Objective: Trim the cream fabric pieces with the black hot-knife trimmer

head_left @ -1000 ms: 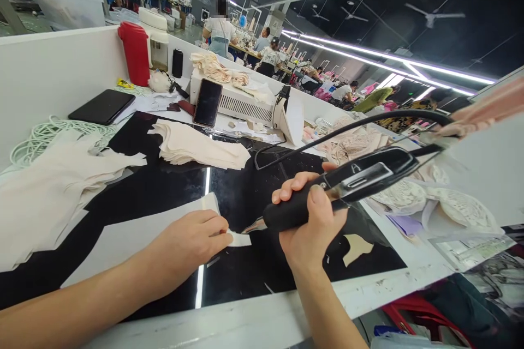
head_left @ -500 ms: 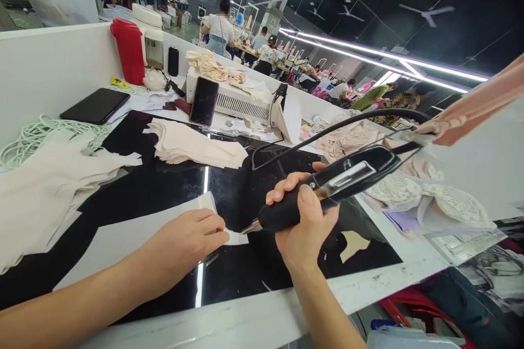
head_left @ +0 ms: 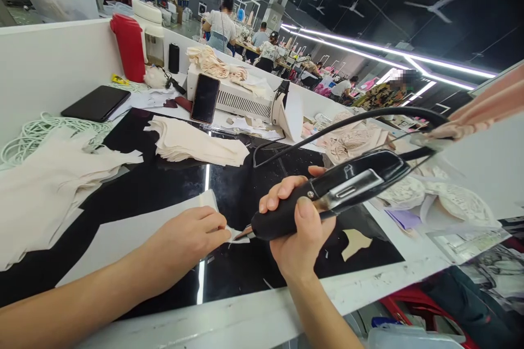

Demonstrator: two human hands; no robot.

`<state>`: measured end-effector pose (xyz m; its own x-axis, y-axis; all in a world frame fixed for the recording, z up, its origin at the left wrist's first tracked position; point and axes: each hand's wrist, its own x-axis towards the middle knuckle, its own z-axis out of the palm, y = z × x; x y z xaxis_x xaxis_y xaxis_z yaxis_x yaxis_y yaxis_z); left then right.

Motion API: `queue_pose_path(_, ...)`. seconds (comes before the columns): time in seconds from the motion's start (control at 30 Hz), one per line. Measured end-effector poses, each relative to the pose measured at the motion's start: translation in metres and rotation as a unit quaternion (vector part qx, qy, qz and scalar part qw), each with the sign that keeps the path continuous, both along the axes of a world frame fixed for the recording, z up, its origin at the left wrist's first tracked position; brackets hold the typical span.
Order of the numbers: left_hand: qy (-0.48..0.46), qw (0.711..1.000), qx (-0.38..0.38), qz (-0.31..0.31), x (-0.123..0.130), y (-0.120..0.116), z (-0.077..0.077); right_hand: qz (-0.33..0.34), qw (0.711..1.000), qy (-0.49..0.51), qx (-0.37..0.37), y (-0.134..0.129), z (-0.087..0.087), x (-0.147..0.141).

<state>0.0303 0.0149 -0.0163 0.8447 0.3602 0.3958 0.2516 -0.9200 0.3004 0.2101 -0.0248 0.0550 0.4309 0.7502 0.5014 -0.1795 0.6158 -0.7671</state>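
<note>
My right hand [head_left: 301, 223] is wrapped round a black corded hand tool [head_left: 282, 217], a thick handle with a silver plate on its side and a narrow metal tip. That tip points left and down and meets the end of a pale fabric piece [head_left: 123, 240] beside my left fingertips. My left hand [head_left: 190, 242] lies over this piece, thumb and fingers pinched together on its edge. The piece rests flat on a glossy black board [head_left: 229, 278], partly hidden by my left forearm. A cable [head_left: 352, 118] loops from the tool's rear end, near a hanging pink cloth strip [head_left: 487, 106].
Stacked cream cut pieces [head_left: 196, 143] and a larger pale stack [head_left: 45, 196] lie on the board. Behind are a phone [head_left: 205, 98], a white vented box [head_left: 241, 104], a red container [head_left: 127, 49] and a black tablet [head_left: 96, 103]. Lace cups [head_left: 458, 202] lie right. People work beyond the partition.
My right hand has brought the tool slightly left, so its tip now reaches over the fabric edge by my left fingers. My left hand stays nearly in place.
</note>
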Motion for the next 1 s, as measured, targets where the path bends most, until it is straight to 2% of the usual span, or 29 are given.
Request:
queue_pose_path(0.43, 0.002, 1.0, 0.001, -0.005, 0.0, 0.0, 0.002, -0.009, 1.0, -0.017, -0.007, 0.001, 0.002, 0.001)
queue_pose_path(0.67, 0.003, 1.0, -0.002, -0.004, -0.001, 0.0, 0.001, -0.051, 0.999, -0.009, -0.006, -0.003, 0.005, 0.015)
queue_pose_path(1.0, 0.016, 1.0, -0.009, -0.002, -0.001, 0.001, 0.003, -0.046, 0.999, -0.019, -0.012, -0.004, 0.002, 0.013)
